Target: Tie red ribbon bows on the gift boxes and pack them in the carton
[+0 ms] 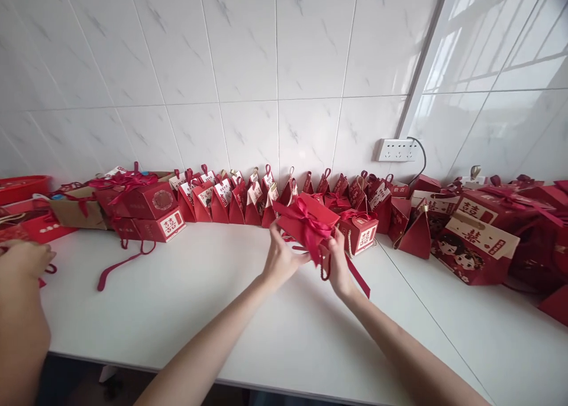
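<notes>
Between my two hands, above the middle of the white table (248, 299), a red gift box (290, 221) is held, tied with a dark red ribbon bow (308, 222). My left hand (283, 255) grips its left side. On the other side, my right hand (339, 267) has its fingers round the right edge. One ribbon tail hangs down past my right wrist, and a twisted cord loop shows beneath the box. Just behind my right hand stands another red box (359, 234) with a pale label and a bow. The underside of the held box is hidden.
Small pointed red boxes (224, 199) line the tiled wall. Stacked boxes (148, 210) with a trailing ribbon stand left, and larger boxes (477, 246) crowd the right. Another person's hand (24, 264) reaches in at far left. A power strip (397, 150) is on the wall.
</notes>
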`<control>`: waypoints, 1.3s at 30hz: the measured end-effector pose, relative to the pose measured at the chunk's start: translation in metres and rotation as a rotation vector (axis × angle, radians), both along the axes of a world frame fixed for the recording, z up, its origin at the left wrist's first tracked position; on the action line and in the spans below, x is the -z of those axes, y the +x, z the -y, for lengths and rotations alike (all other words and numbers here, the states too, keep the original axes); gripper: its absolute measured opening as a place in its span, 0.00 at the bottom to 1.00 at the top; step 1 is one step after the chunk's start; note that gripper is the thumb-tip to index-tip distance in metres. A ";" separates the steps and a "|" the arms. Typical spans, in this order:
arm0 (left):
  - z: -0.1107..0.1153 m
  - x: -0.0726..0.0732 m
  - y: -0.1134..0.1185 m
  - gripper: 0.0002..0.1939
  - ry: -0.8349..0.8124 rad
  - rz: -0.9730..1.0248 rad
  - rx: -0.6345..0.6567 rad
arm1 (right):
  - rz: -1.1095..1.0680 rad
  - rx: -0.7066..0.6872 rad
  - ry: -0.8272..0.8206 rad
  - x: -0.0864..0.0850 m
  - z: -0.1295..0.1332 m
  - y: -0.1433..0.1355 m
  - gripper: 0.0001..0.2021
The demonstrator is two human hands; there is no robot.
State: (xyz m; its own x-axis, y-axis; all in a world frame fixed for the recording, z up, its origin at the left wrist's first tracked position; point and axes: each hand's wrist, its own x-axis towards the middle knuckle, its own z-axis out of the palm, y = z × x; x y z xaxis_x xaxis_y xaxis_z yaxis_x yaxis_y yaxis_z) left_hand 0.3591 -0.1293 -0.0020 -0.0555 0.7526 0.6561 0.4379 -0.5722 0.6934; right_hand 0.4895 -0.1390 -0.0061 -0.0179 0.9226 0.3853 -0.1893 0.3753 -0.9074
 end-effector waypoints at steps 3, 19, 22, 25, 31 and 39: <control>-0.005 0.016 0.017 0.36 0.007 0.051 0.035 | 0.059 0.054 -0.032 -0.008 -0.011 0.017 0.32; -0.008 0.002 -0.019 0.10 -0.306 0.314 0.229 | 0.226 -0.065 -0.111 0.020 -0.021 0.045 0.26; 0.001 0.001 -0.013 0.12 -0.340 0.223 0.298 | 0.263 -0.049 -0.140 0.021 -0.025 0.046 0.18; 0.002 0.004 -0.010 0.14 -0.294 0.168 0.253 | 0.292 -0.015 -0.127 0.021 -0.026 0.046 0.16; -0.010 0.012 -0.013 0.28 -0.013 0.023 0.056 | 0.383 -0.077 -0.148 0.018 -0.017 0.040 0.20; -0.023 0.017 -0.023 0.30 -0.264 0.289 0.121 | 0.404 -0.028 -0.141 0.021 -0.015 0.040 0.20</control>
